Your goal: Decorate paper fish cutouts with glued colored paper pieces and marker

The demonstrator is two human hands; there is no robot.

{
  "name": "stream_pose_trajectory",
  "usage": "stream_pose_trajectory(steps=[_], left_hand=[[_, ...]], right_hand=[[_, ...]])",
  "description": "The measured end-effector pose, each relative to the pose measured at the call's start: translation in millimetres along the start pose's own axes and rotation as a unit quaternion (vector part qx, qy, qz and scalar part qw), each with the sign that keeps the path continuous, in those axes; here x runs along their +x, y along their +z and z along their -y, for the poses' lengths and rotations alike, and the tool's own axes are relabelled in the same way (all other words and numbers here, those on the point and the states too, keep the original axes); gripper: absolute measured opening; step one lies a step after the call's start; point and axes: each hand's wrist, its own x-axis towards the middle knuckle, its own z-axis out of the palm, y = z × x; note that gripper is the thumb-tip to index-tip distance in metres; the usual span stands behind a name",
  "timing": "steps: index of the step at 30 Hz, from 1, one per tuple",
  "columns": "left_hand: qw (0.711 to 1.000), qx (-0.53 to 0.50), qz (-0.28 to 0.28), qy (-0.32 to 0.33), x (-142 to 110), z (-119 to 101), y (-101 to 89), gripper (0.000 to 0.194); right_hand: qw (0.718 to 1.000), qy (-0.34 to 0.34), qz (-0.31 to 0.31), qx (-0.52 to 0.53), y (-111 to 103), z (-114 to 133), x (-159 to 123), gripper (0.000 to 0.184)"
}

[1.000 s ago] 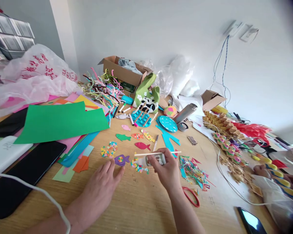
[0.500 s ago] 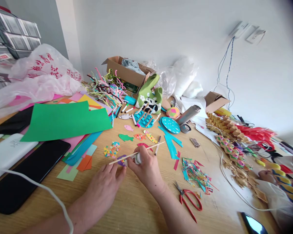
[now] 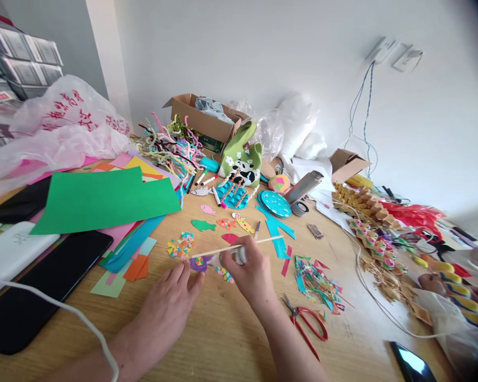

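Observation:
My right hand (image 3: 254, 273) pinches a thin wooden stick (image 3: 219, 250), whose left end is over a purple paper fish (image 3: 199, 263). Under the fingers of that hand is a small whitish round container (image 3: 241, 255), partly hidden. The purple fish carries a multicoloured round patch. My left hand (image 3: 171, 292) rests on the table with thumb and fingertips at the fish's lower and left edges, holding it in place. Beside it lies a pile of coloured paper bits (image 3: 180, 245). Small paper dots (image 3: 224, 274) lie between my hands. Green (image 3: 203, 225), orange and pink paper fish lie just beyond.
Red-handled pliers-like scissors (image 3: 306, 321) and a heap of paper shreds (image 3: 317, 281) lie at right. Green card (image 3: 107, 199) and a black phone-like slab (image 3: 43, 292) are at left. A steel flask (image 3: 305, 185) leans behind. Another person's hand (image 3: 430, 281) shows at far right.
My right hand has moved right with the stick, uncovering the purple fish's tail and the paper dots. My left hand has stayed by the fish.

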Motion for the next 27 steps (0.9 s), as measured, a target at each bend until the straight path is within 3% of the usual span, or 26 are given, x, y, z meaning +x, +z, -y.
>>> stream_pose_trajectory(steps=[3, 7, 11, 14, 18, 24, 27], left_hand=[[1.000, -0.001, 0.003, 0.005, 0.4, 0.5, 1.3, 0.061], [1.000, 0.000, 0.007, 0.005, 0.8, 0.7, 0.8, 0.063], [1.000, -0.005, 0.010, -0.006, 0.3, 0.0, -1.1, 0.065], [1.000, 0.003, 0.004, -0.009, -0.1, -0.3, 0.1, 0.064], [1.000, 0.026, -0.004, 0.002, -0.3, 0.9, 4.1, 0.066], [1.000, 0.017, -0.011, -0.003, -0.5, 3.4, 7.0, 0.065], [1.000, 0.002, -0.012, -0.011, -0.1, 3.1, 6.3, 0.066]], right_hand=[[0.991, 0.076, -0.079, 0.075, -20.7, -12.6, 0.2, 0.023], [0.978, 0.145, -0.110, 0.102, -46.8, -45.5, -5.5, 0.035], [0.971, 0.172, -0.166, 0.007, -60.6, -79.6, -15.8, 0.038], [0.959, 0.182, -0.199, -0.090, -64.7, -95.6, -20.6, 0.038], [0.948, 0.172, -0.199, -0.177, -65.9, -107.8, -23.2, 0.031], [0.942, 0.157, -0.165, -0.245, -65.7, -121.5, -25.1, 0.028], [0.942, 0.108, -0.184, -0.260, -67.4, -119.2, -25.1, 0.035]])
